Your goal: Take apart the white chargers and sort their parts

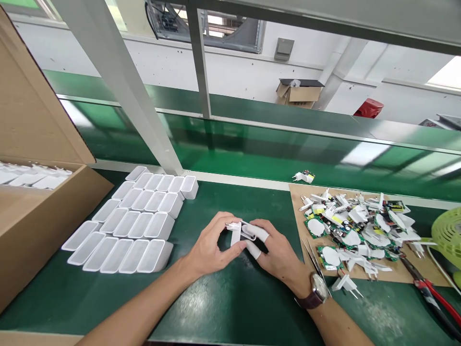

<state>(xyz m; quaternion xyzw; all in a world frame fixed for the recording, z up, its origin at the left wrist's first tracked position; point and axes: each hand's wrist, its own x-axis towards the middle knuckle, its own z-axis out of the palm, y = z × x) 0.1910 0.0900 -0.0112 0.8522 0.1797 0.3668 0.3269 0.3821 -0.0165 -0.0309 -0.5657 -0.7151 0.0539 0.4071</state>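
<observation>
Between my two hands, above the green worktop, is a small white plastic charger housing point(248, 231) with a plug end point(235, 232) on its left side. My left hand point(216, 242) pinches the plug end between thumb and fingers. With white covers on some fingertips, my right hand point(277, 247) grips the housing from the right. Both hands are closed on these joined or touching parts; how they fit together is partly hidden by the fingers. Left of my hands stand rows of open white plastic cases point(124, 223). To the right lies a pile of circuit boards with white plugs point(356, 230).
A cardboard box point(46, 216) holding white parts stands at the left. Under the board pile lies a brown cardboard sheet point(298, 204). Tweezers point(315, 262), red-and-black pliers point(428, 293) and a green fan point(448, 235) are at the right. A metal post point(118, 81) rises behind the cases.
</observation>
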